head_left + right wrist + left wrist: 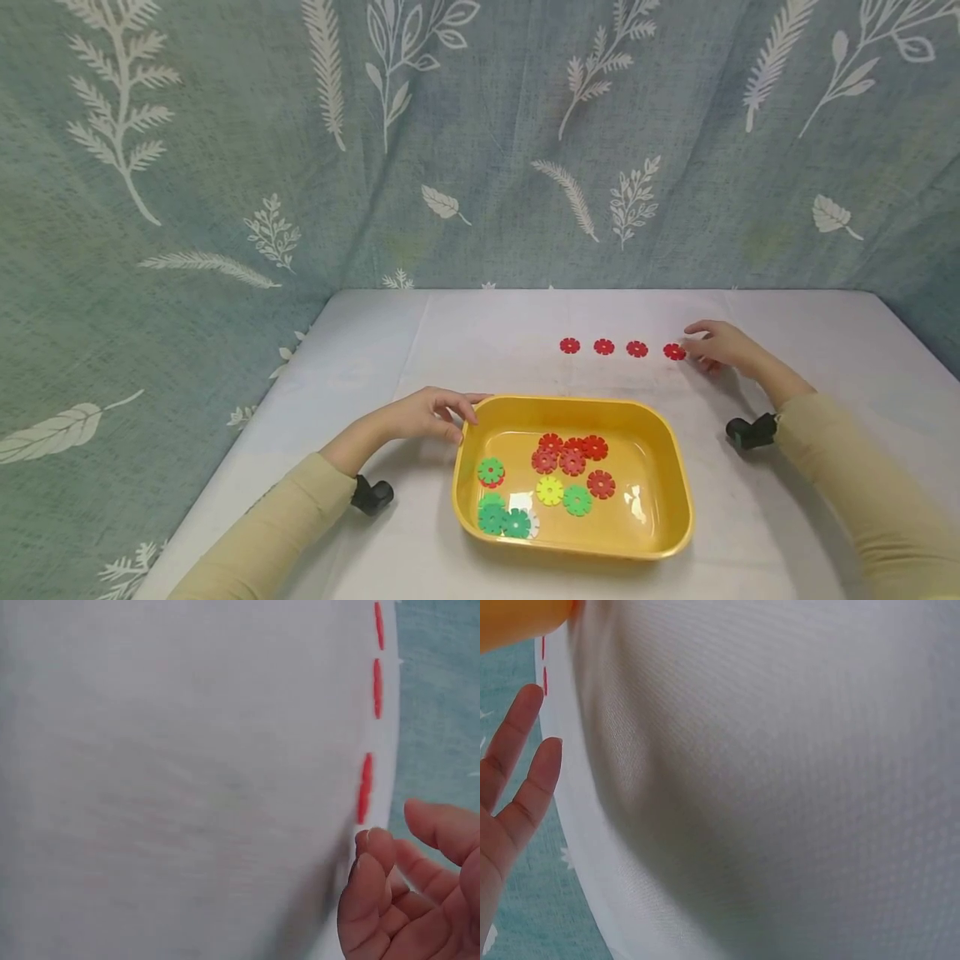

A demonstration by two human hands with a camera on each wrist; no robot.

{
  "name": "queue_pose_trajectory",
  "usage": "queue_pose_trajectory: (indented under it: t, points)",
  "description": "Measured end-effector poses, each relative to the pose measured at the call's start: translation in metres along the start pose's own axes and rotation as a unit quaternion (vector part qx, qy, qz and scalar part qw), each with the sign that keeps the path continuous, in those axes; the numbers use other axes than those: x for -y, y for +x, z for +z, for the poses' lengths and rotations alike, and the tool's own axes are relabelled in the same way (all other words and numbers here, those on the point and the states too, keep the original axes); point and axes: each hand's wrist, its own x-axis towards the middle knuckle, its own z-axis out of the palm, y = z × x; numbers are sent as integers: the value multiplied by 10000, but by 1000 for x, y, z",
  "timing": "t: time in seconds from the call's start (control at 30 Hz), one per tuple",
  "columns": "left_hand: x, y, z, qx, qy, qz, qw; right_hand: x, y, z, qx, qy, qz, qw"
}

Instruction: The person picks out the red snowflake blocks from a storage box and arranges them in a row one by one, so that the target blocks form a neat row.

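On your white table (420, 333), the count is four red discs (603, 347) in a row and one yellow tray (641, 467). In your tray, overlap limits the tally: at least seven more red discs (601, 484), at least five green discs (577, 500), one yellow disc (549, 491) and one pale disc (534, 523), partly hidden. You show one left hand (431, 414), one right hand (722, 345), two sleeves (277, 525) and two black wrist devices (752, 432).

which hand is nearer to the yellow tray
Left: the left hand is at the far left corner of the yellow tray; the right hand is beyond its far right corner, beside the rightmost red disc.
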Motion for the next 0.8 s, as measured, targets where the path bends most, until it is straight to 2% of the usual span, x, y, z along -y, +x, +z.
queue_pose_trajectory:
  t: [0.17, 0.33, 0.63, 0.8]
  points:
    - [1, 0, 1, -18, -44, -4, 10000, 17, -3, -11, -22, -21, -310, 9995]
    - [1, 0, 1, -11, -81, 34, 10000, 48, -18, -14, 5, -41, -656, 9978]
    - [2, 0, -1, -14, -24, 75, 10000, 103, -48, 0, 286, 53, -1225, 9920]
    - [2, 0, -1, -10, -23, 86, 10000, 123, -63, 9, 623, 52, -1692, 9836]
